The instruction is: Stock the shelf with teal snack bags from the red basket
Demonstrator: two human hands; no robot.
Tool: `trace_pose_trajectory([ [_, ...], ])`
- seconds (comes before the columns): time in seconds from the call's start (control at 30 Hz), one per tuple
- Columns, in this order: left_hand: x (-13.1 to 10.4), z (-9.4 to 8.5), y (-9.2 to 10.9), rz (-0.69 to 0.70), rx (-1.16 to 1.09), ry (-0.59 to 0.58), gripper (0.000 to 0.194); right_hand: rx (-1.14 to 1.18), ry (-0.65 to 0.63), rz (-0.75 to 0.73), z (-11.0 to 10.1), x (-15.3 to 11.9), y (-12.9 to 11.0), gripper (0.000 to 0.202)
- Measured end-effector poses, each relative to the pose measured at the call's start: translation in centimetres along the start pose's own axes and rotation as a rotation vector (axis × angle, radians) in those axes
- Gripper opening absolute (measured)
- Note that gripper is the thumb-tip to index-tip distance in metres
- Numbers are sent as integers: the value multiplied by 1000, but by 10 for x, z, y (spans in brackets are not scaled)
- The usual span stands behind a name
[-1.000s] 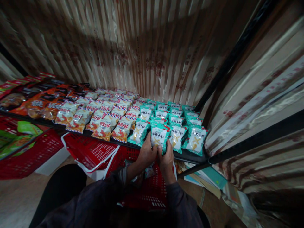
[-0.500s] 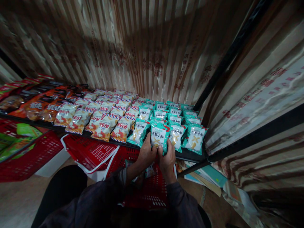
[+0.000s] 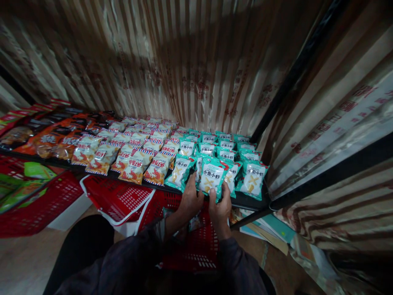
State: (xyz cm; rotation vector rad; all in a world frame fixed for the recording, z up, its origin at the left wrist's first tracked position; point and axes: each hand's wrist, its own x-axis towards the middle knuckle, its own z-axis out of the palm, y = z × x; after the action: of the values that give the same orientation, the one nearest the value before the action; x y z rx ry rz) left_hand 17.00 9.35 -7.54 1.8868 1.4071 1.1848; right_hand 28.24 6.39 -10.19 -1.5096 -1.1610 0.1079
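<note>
A teal-and-white snack bag (image 3: pixel 211 177) leans toward me at the front of the shelf. My right hand (image 3: pixel 220 207) grips its lower right edge, thumb in front and fingers behind. My left hand (image 3: pixel 190 200) is beside the bag's lower left corner. Its fingers are stretched up and its thumb is apart, with the fingertips against the neighbouring teal bag (image 3: pixel 179 172). Matching teal bags (image 3: pixel 227 155) stand in rows behind, and another teal bag (image 3: pixel 253 178) stands at the right end of the front row.
Orange-and-white snack bags (image 3: pixel 132 164) fill the shelf's middle, with darker orange packets (image 3: pixel 66 143) farther left. Red baskets (image 3: pixel 118 198) sit below the shelf edge. A black post (image 3: pixel 285 96) rises at the right, before a striped curtain (image 3: pixel 196 61). Papers (image 3: pixel 273 227) lie on the floor.
The held snack bag has shifted right and tilted slightly, with my right hand moving along. My left hand has come away from its left side, and a bag behind now shows there.
</note>
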Motion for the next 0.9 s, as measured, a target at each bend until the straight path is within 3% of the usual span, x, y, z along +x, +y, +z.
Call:
trace_pose_trajectory([
  [0.4,-7,5,-12,5,48,32,66,16,28,19,-3,1,-4,60],
  [0.9,-15,0,-7,91,39,30,62,62,-38,27,-3,-1,1,57],
])
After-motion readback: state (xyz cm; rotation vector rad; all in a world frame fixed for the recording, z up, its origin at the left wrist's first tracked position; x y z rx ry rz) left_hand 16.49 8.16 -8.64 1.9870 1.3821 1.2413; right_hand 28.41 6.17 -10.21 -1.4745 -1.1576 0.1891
